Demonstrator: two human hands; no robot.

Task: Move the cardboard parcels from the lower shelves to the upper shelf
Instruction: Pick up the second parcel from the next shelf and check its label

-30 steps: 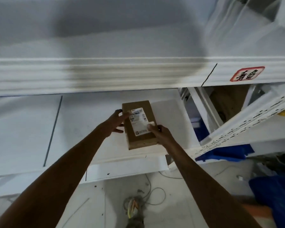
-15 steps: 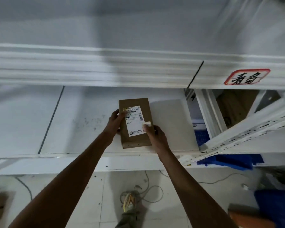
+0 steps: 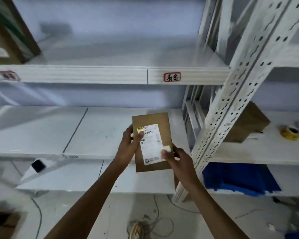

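Observation:
A small flat cardboard parcel point(image 3: 155, 121) with a white shipping label is held in front of the middle shelf point(image 3: 59, 131), clear of its surface. My left hand point(image 3: 129, 147) grips its left edge, thumb on the label. My right hand point(image 3: 178, 159) holds its lower right corner, thumb on the label's edge. The upper shelf point(image 3: 93, 75) runs across above, its front rail carrying a red-framed tag point(image 3: 172, 77). Another cardboard parcel point(image 3: 248, 125) sits on the neighbouring rack's shelf to the right, partly hidden by an upright.
A perforated white upright point(image 3: 231, 100) leans across right of the parcel. A large cardboard box point(image 3: 10, 31) stands at the upper shelf's left end. A yellow tape roll point(image 3: 290, 132) lies on the right shelf, blue bins point(image 3: 238, 178) below it. Cables point(image 3: 145, 225) lie on the floor.
The view has tilted up, so the upper shelf and its surface now show. The parcel has come off the lower shelf and is raised toward me in both hands.

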